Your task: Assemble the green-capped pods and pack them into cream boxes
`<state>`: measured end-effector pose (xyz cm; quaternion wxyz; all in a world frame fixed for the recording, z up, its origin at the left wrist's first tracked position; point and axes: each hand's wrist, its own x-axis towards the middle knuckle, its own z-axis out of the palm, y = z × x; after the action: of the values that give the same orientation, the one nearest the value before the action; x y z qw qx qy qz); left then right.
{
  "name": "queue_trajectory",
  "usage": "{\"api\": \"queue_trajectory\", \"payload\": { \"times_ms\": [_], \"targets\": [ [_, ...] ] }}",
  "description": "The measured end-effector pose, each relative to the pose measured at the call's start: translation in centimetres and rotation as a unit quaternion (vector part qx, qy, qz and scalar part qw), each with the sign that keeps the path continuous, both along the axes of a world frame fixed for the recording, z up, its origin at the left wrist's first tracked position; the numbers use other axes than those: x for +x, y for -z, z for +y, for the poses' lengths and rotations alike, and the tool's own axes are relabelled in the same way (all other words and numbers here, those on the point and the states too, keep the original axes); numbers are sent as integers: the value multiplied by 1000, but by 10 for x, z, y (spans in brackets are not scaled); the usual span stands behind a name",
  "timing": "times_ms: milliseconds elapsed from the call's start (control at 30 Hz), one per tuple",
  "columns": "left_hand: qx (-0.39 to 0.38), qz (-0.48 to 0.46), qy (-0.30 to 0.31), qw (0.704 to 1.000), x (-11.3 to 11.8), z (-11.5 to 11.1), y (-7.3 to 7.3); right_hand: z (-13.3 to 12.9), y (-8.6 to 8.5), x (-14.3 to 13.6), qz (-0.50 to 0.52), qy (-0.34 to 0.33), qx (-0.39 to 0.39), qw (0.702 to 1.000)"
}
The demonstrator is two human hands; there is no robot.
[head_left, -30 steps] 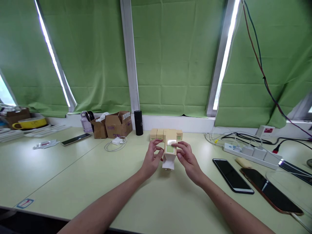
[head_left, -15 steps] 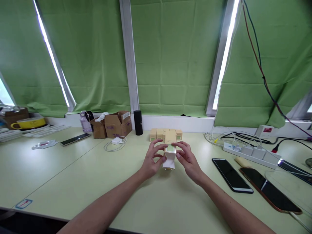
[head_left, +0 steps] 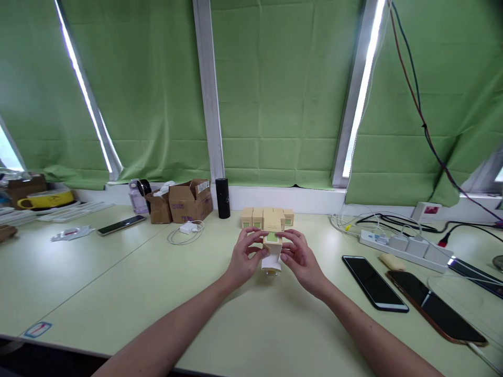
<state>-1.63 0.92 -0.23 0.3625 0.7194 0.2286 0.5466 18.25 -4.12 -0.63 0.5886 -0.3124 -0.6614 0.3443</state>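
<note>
A small tan cardboard box (head_left: 272, 238) with a green label is held upright between my two hands above the table. Its white inner flap (head_left: 271, 262) hangs open toward me. Below the flap's edge shows a small clear, yellowish thing (head_left: 272, 272), too small to name. My left hand (head_left: 247, 256) grips the box's left side, thumb low and fingers at the top. On the right side, my right hand (head_left: 299, 256) pinches it likewise. Just behind stand several similar small boxes (head_left: 258, 215) in a row, partly hidden by the held one.
Phones (head_left: 373, 283) and a power strip (head_left: 404, 246) with cables lie to the right. At the back left are open cardboard boxes (head_left: 188, 201), a black cylinder (head_left: 222, 198) and a white charger (head_left: 188, 227). A brownish shape (head_left: 7, 232) at the left edge is unclear.
The held box has shifted slightly left, my right hand moving with it. More of the clear, yellowish thing shows under the flap. A brownish shape has appeared at the far left edge.
</note>
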Motion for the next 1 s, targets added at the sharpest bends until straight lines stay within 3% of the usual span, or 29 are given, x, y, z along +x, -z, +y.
{"api": "queue_trajectory", "payload": {
  "times_ms": [567,1000],
  "targets": [
    [3,8,-8,1000,2,0,3,2,3,0,0,14,-9,1000],
    [3,22,-24,999,7,-7,1,5,7,-3,-8,76,9,997]
  ]
}}
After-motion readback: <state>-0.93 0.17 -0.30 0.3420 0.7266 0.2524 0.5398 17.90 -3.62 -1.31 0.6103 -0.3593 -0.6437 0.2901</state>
